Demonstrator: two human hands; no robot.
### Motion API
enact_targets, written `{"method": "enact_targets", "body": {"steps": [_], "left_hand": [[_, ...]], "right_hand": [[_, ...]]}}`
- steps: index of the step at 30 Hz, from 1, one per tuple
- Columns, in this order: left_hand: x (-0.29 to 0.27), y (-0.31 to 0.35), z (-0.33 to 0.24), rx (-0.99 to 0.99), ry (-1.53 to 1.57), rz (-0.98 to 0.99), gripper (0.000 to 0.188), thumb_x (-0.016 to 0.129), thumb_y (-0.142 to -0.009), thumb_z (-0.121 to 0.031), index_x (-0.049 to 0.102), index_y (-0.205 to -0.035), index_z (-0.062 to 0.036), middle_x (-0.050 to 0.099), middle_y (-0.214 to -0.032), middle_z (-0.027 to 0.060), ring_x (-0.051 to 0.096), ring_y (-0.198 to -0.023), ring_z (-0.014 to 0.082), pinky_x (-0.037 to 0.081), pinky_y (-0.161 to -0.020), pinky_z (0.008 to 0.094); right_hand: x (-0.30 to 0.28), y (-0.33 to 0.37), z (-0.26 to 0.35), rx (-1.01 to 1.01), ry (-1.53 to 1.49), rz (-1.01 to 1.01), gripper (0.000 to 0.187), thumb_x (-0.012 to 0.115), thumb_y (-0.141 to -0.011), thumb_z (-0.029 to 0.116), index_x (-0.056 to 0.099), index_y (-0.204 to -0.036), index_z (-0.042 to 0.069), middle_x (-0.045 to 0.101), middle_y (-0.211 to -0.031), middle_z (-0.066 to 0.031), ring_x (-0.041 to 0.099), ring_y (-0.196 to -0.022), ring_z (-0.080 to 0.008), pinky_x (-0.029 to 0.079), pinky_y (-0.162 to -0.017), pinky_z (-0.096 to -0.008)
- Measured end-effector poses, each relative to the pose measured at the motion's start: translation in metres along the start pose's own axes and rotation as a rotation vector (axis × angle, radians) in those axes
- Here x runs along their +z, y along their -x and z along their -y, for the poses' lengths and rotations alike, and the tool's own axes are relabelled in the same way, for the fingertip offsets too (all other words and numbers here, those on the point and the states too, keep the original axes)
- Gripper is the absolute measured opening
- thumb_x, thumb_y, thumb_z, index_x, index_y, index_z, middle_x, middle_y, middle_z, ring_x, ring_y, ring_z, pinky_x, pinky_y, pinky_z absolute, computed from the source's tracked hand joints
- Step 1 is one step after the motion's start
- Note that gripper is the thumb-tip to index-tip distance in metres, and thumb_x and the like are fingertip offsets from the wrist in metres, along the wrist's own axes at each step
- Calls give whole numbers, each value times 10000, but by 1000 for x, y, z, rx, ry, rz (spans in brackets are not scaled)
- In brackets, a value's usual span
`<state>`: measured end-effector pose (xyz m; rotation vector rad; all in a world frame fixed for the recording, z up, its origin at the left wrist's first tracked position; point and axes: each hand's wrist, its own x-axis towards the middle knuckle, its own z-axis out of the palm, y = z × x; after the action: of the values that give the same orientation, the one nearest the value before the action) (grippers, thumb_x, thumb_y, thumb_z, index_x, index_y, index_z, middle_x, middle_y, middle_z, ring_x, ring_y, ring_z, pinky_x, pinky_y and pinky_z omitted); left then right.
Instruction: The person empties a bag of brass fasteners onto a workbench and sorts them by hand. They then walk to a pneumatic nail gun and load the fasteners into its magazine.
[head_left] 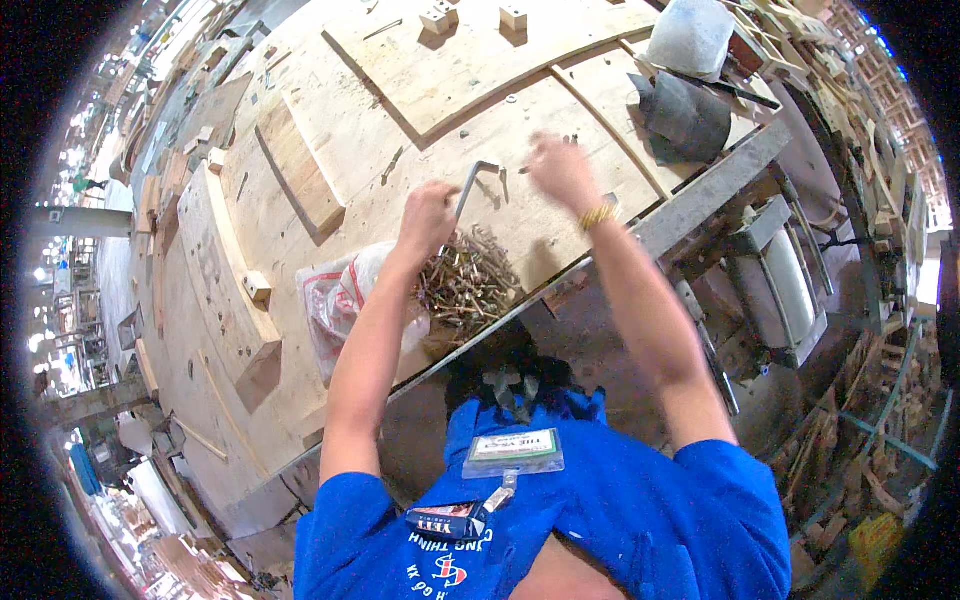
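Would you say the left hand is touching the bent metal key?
Touching: the head view shows the left hand closed around the lower end of the bent metal key.

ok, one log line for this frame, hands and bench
left hand: holds bent metal rod | right hand: blurred, over bench, grip unclear | bolt pile near edge | plastic bag beside pile

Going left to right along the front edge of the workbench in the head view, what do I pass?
Clear plastic bag → left hand holding a bent metal key → pile of screws → right hand → dark grey cloth.
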<state>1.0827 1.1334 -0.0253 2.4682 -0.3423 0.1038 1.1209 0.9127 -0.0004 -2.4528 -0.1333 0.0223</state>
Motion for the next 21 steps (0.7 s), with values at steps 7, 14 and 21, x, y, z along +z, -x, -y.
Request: {"method": "enact_targets", "body": {"steps": [7, 14, 21], "left_hand": [[36, -35, -17, 364, -158, 104, 116, 588, -707, -78, 651, -764, 1, 613, -772, 195, 603, -837, 367, 508, -741, 412], [68, -45, -21, -180, -165, -53, 158, 585, -775, -116, 640, -807, 29, 637, -809, 241, 628, -797, 408, 515, -717, 461], [67, -46, -35, -93, -111, 135, 245, 589, -768, -98, 588, -938, 78, 633, -851, 254, 632, -740, 360, 531, -679, 409]], "right_hand": [[-22, -80, -82, 266, 449, 174, 283, 661, -754, 183, 667, -972, 2, 630, -1037, -256, 619, -1003, -358, 502, -880, -393], [0, -84, -71, 290, 349, 241, 254, 655, -718, 180, 685, -913, 21, 662, -964, -206, 645, -933, -312, 513, -834, -379], [-67, -77, -78, 251, 222, 202, 303, 656, -656, 264, 693, -858, 40, 665, -876, -209, 655, -848, -336, 516, -798, -381]]}}
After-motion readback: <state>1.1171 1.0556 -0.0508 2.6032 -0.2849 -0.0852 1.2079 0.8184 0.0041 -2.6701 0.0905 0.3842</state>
